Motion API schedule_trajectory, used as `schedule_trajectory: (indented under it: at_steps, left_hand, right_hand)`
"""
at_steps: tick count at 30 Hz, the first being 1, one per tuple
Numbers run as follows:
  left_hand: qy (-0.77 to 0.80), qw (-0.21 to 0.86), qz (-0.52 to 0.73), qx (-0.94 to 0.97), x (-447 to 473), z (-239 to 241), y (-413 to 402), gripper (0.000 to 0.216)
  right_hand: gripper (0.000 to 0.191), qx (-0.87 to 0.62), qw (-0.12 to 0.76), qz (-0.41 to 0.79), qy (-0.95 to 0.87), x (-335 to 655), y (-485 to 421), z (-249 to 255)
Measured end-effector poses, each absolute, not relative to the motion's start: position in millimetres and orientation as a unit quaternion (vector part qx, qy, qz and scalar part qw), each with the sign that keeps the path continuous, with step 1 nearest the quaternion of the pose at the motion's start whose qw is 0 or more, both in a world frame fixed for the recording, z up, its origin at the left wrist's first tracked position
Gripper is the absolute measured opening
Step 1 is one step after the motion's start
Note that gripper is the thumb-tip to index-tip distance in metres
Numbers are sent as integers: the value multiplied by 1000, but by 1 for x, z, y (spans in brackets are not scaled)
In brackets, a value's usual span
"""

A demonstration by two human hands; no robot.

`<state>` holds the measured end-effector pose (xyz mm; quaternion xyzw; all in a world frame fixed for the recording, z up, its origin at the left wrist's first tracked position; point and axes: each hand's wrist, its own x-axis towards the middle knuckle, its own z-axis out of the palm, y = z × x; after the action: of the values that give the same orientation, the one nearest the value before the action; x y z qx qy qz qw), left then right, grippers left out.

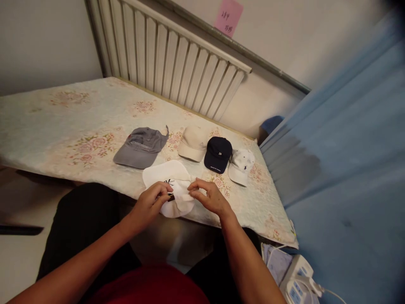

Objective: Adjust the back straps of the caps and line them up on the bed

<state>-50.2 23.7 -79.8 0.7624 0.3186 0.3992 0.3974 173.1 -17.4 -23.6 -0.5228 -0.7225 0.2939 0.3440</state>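
A white baseball cap (167,171) with black lettering lies at the near edge of the bed, its brim toward the far left. My left hand (153,200) is closed in a pinch on the cap's near side, beside a small dark patch. Across from it, my right hand (210,196) pinches at the right part of the same cap, thumb and fingertips close together. The exact bit of cloth or strap between the fingers is too small to make out. Beyond stand a grey cap (142,147), a beige cap (192,143), a black cap (218,154) and a white cap with a small dark logo (242,166).
The caps rest on a bed with a pale floral cover (104,101). A white radiator (171,59) runs along the wall behind it. On the right hangs a blue curtain (335,160). A power strip (299,280) with cords sits at the lower right.
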Motion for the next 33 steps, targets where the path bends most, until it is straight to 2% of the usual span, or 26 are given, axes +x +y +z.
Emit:
schedule_trajectory:
  at_steps: [5, 19, 23, 25, 28, 33]
  left_hand:
    - [326, 446, 334, 764, -52, -67, 34, 20]
    - [385, 464, 196, 774, -54, -66, 51, 20]
    - [380, 475, 184, 772, -55, -61, 51, 18]
    - [375, 479, 185, 772, -56, -60, 52, 19]
    - [372, 485, 190, 768, -58, -61, 51, 19]
    - [378, 504, 190, 753, -61, -64, 49, 20]
  right_hand:
    - [7, -536, 344, 317, -703, 177, -22, -24]
    - [11, -570, 358, 383, -633, 179, -9, -33]
    - [12, -574, 358, 361, -642, 177, -9, -33]
    - [13, -582, 382, 324, -641, 179, -10, -36]
    - [15, -607, 463, 274, -585, 186, -11, -46]
    - [21, -645, 547, 239, -477, 193, -21, -72]
